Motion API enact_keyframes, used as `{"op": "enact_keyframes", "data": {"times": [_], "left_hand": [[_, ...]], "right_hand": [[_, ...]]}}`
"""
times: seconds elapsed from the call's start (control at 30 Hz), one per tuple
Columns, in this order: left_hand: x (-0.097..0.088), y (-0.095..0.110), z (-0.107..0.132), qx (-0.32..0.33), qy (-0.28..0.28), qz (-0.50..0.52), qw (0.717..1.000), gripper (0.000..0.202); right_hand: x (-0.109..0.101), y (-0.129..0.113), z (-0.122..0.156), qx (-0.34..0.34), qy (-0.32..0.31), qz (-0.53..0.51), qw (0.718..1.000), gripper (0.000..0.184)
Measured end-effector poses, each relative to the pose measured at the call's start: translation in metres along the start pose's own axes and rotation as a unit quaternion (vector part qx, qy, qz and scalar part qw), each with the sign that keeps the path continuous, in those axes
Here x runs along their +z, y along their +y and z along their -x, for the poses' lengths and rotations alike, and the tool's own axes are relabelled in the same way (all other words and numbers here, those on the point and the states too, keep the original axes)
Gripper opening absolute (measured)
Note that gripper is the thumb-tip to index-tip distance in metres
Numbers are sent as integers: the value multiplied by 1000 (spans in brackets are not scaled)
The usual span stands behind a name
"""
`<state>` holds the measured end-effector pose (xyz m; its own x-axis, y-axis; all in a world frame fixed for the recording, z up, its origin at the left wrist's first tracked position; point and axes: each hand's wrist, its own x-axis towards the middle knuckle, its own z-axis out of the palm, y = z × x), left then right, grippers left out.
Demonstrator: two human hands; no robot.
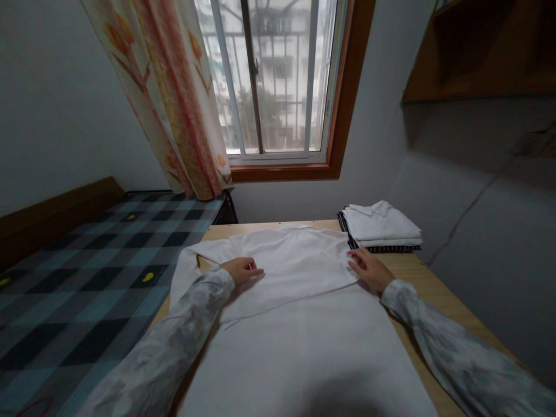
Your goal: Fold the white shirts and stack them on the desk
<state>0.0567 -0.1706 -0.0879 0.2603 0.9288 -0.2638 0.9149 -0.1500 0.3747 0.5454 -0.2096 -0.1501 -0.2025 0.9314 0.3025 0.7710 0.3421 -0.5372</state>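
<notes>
A white long-sleeved shirt [299, 347] lies spread out on a wooden table, its collar end towards the window. One sleeve is folded across the body, and the other bends out at the far left. My left hand [243, 270] is over the shirt's left side, palm down, its fingers loosely bent and apart with nothing seen in them. At the opposite edge, my right hand [370, 269] rests its spread fingertips on the folded cloth. Whether the left fingertips touch the fabric I cannot tell.
Folded white garments [382, 226] are stacked on a dark striped one at the table's [438, 289] far right corner. To the left is a bed with a checked cover [99, 289]. A curtain [174, 104] hangs beside the window, and a wooden cabinet [482, 75] juts out at upper right.
</notes>
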Motion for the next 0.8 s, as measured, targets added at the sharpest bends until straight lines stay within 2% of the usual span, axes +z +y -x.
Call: {"op": "enact_keyframes", "data": {"times": [0.07,0.1,0.17,0.23,0.3,0.37,0.53,0.67,0.8], "left_hand": [[6,9,-9,-2,17,-28,999,39],[9,11,-13,7,22,-42,999,36],[17,9,-15,45,34,-65,996,31],[23,2,-12,72,64,-77,992,32],[26,-8,-7,66,101,-85,989,36],[26,-18,-1,34,129,-99,986,38],[15,-26,7,-42,137,-145,979,39],[7,-13,5,-69,108,-199,972,43],[7,18,-5,-94,102,-201,970,46]], "right_hand": [[15,3,-11,108,70,25,991,46],[21,5,-17,146,80,41,985,49],[32,7,-26,194,63,54,977,54],[40,6,-34,214,48,40,975,52],[48,2,-41,203,59,11,977,48],[55,-4,-49,166,85,-9,983,48],[72,-21,-71,82,119,32,989,46],[71,-26,-81,67,80,137,985,39],[59,-28,-84,76,71,225,969,43]]}}
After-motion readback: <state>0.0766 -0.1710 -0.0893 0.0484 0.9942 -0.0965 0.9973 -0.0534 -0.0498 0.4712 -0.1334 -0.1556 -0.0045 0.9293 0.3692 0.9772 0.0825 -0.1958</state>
